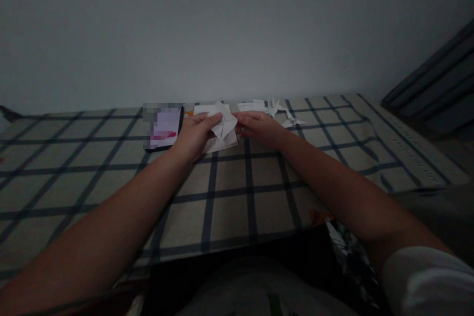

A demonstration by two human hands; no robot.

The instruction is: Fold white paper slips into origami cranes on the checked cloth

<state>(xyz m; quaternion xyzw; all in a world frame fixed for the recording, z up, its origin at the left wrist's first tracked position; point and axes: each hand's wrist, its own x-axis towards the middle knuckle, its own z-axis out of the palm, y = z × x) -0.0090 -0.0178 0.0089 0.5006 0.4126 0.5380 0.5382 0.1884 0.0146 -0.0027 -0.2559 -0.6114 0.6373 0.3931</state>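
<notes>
A folded piece of white paper (223, 125) with creases and pointed corners is held up between my hands. My left hand (200, 131) grips it from the left, thumb pressed on top. At its right edge, the fingers of my right hand (259, 126) are pinched together on a corner. More white paper (222, 144) lies under and behind the folded piece. To the right of my right hand are folded paper cranes, one (274, 107) near the wall and another (294, 121) closer to my wrist.
A tablet or large phone (166, 127) with a lit screen lies left of my left hand. Flat white paper (252, 106) sits behind my right hand. A checked cloth (229, 207) covers the table, which meets a plain wall (229, 34).
</notes>
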